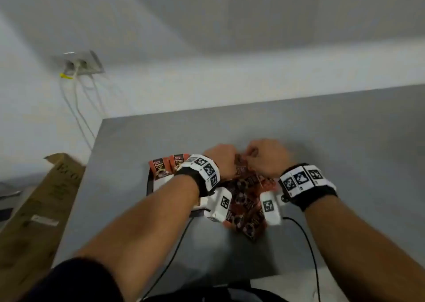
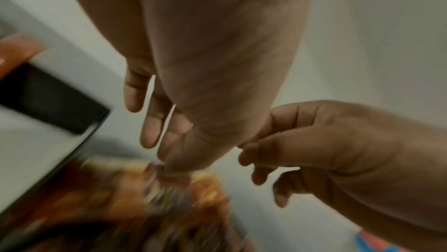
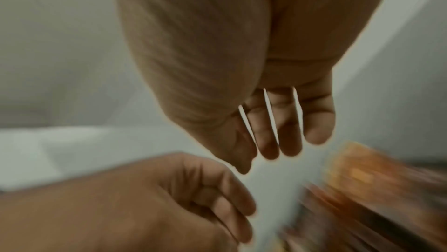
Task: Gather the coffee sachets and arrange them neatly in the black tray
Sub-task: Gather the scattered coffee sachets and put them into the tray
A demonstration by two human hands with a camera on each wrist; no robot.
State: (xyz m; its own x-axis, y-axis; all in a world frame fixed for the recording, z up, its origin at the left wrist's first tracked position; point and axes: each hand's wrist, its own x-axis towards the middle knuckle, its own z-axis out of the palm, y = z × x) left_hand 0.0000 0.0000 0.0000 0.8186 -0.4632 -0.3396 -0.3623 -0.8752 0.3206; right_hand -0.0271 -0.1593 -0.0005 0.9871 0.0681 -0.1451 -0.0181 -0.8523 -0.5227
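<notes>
A heap of red-brown coffee sachets (image 1: 246, 200) lies on the grey table (image 1: 322, 140), blurred in the wrist views (image 2: 121, 208) (image 3: 375, 208). The black tray (image 1: 149, 182) (image 2: 48, 99) sits at the heap's left, with two orange sachets (image 1: 162, 170) leaning at its far end. My left hand (image 1: 222, 158) (image 2: 169, 156) hovers over the heap's far side, and its thumb and forefinger pinch the top of one brown sachet (image 1: 241, 165) (image 2: 169, 174). My right hand (image 1: 268, 155) (image 3: 278, 137) hangs close beside it with relaxed fingers that hold nothing I can see.
A long cardboard box (image 1: 41, 209) leans past the table's left edge. A wall socket with white cables (image 1: 80, 63) is on the far wall. Black wrist cables (image 1: 305, 237) trail over the table's near edge. Bare grey tabletop stretches to the right and behind the heap.
</notes>
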